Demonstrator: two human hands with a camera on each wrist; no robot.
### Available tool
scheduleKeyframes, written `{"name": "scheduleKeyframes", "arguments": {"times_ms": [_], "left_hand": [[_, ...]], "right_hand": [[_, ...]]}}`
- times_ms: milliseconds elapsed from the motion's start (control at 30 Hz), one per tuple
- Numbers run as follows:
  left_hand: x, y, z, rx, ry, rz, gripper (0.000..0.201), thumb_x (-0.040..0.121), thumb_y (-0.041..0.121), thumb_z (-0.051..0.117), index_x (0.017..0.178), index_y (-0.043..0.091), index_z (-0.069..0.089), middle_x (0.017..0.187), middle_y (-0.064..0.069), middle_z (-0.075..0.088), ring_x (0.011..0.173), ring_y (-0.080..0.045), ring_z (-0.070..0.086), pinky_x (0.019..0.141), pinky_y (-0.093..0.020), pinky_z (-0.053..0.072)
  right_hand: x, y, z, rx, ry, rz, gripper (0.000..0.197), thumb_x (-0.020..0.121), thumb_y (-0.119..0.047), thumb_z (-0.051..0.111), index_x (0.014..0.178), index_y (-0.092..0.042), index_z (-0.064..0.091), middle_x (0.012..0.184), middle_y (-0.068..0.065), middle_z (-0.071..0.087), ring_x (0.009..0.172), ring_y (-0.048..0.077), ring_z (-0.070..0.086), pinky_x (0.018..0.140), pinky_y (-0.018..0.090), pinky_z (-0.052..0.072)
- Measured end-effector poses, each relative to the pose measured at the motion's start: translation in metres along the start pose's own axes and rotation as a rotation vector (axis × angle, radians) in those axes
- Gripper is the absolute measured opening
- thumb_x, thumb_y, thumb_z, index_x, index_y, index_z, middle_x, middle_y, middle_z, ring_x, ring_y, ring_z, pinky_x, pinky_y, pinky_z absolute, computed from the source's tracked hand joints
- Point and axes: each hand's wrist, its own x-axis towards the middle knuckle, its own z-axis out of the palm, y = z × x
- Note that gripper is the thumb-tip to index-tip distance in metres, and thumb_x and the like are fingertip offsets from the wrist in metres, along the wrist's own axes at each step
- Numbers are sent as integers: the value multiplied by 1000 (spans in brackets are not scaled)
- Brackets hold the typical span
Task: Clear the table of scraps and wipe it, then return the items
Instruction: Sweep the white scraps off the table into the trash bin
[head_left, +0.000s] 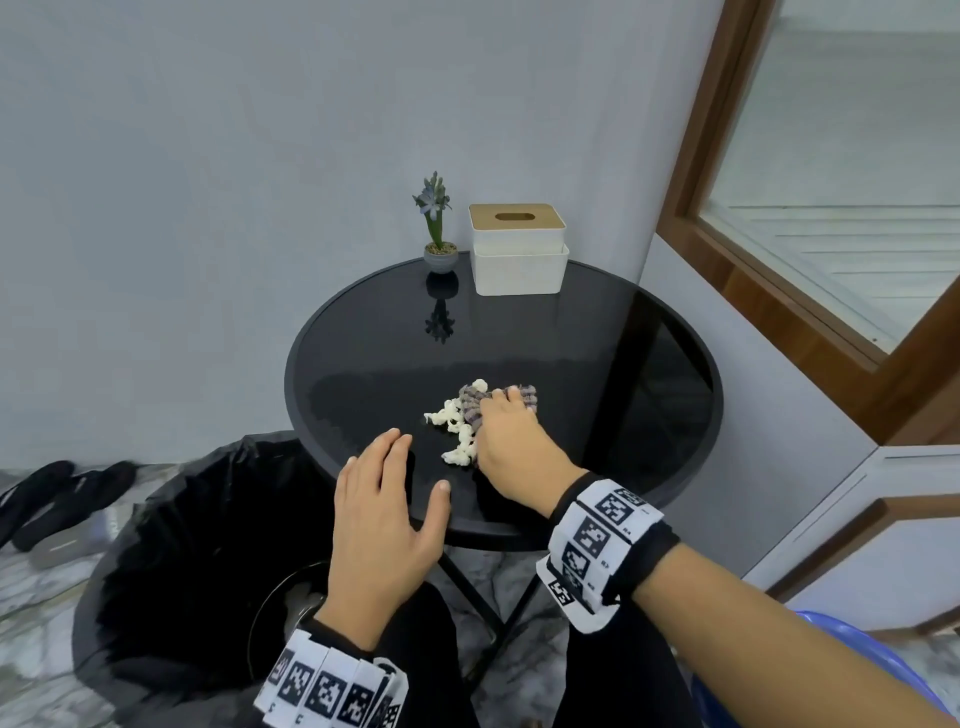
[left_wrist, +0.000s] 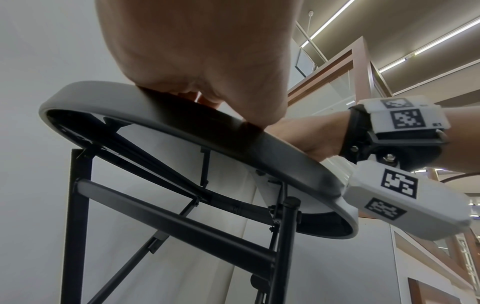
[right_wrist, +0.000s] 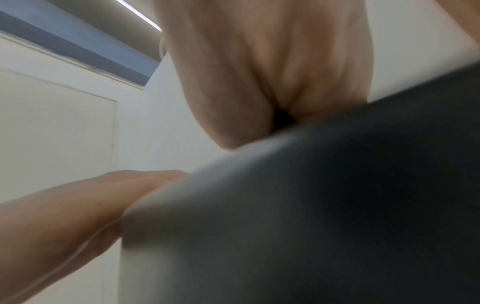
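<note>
A small heap of white scraps (head_left: 453, 431) lies on the round black glass table (head_left: 519, 338), near its front. My right hand (head_left: 506, 436) holds a bunched grey-purple cloth (head_left: 470, 406) down on the tabletop, right against the scraps' right side. My left hand (head_left: 384, 493) is open at the table's near edge, fingers straight and together, thumb spread, a little left of the scraps. In the left wrist view the left hand (left_wrist: 197, 61) rests on the table rim (left_wrist: 285, 156). The right wrist view is blurred, showing my right hand (right_wrist: 272, 72) above the table edge (right_wrist: 311, 205).
A bin lined with a black bag (head_left: 197, 545) stands open under the table's near-left edge, below my left hand. A small potted flower (head_left: 440, 254) and a white tissue box (head_left: 517, 249) stand at the table's back. Black sandals (head_left: 57, 499) lie on the floor at left.
</note>
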Motion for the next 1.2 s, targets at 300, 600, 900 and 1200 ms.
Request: {"name": "scheduleKeyframes", "arguments": {"times_ms": [300,600,900,1200], "left_hand": [[-2,1,1,-30,20,-5,61,91,47,50,137,8,51,145,-5,48,135,-21,43,119,-38,20],[-2,0,2,-38,30,-3,61,91,48,48,137,8,51,145,-5,48,135,-19,42,119,-38,19],[-4,0,1,-66,38,-6,60,91,48,49,136,9,53,145,-3,49,135,-16,42,120,-34,16],[-3,0,3,-68,35,-3,60,91,49,47,137,10,52,146,-1,48,137,-16,40,120,-33,15]], "right_hand": [[-6,20,-31,62,63,67,29,98,-21,35,106,-2,55,107,20,58,101,37,55,80,37,41],[1,27,-34,-59,27,130,58,85,-51,52,113,0,52,114,16,56,115,32,44,98,38,37],[25,50,-54,87,1,282,27,91,-12,38,111,1,51,121,27,55,109,40,53,87,36,43],[49,35,-53,231,-107,64,42,94,-13,33,131,-20,52,118,13,62,101,23,55,84,28,41]]}}
